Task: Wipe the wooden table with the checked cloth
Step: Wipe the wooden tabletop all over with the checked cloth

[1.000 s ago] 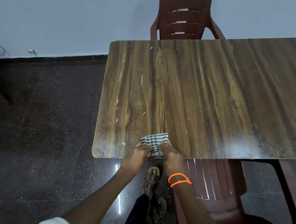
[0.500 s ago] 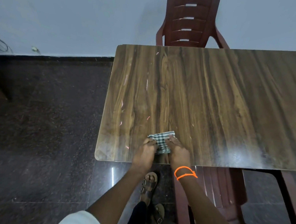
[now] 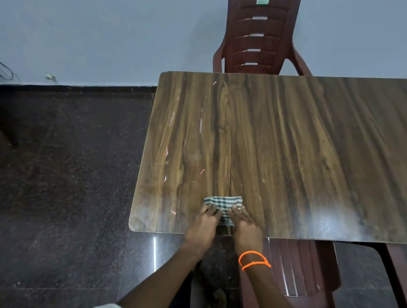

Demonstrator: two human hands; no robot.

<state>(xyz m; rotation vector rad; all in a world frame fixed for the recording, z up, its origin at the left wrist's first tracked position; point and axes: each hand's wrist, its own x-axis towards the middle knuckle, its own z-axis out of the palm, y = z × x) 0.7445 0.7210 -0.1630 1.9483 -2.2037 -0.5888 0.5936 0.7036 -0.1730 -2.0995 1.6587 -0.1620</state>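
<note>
Head view: the checked cloth (image 3: 223,204) lies folded into a small pad on the wooden bench (image 3: 293,147), near the front edge and toward the left end. Both hands lie on its near half. The left hand (image 3: 204,221) has its fingers laid flat over the cloth's left part, pressing down rather than curling round it. The right hand (image 3: 244,224), with an orange thread band (image 3: 253,260) at the wrist, does the same on the right part, fingers straight and spread. Neither hand pinches or bunches the fabric as far as can be seen; both read as open palms bearing on the cloth.

Against the picture of a second ago, the cloth has gone from overhanging the bench's front edge to sitting wholly on the surface, a little further in, and it now lies squarer to the edge where it was skewed before. The hands have followed it forward over the rim.

In my judgement that is the opening of a forward stroke: the wipe has only just got under way, and nearly all of the bench beyond and to the right is not yet covered. Pale and pinkish streaks (image 3: 200,122) show on the wood ahead of the cloth, and a dull hazy patch (image 3: 334,221) lies near the front edge to the right; both look like work still to do

A maroon plastic chair (image 3: 256,33) stands at the far side, another (image 3: 309,279) at the near right
</note>
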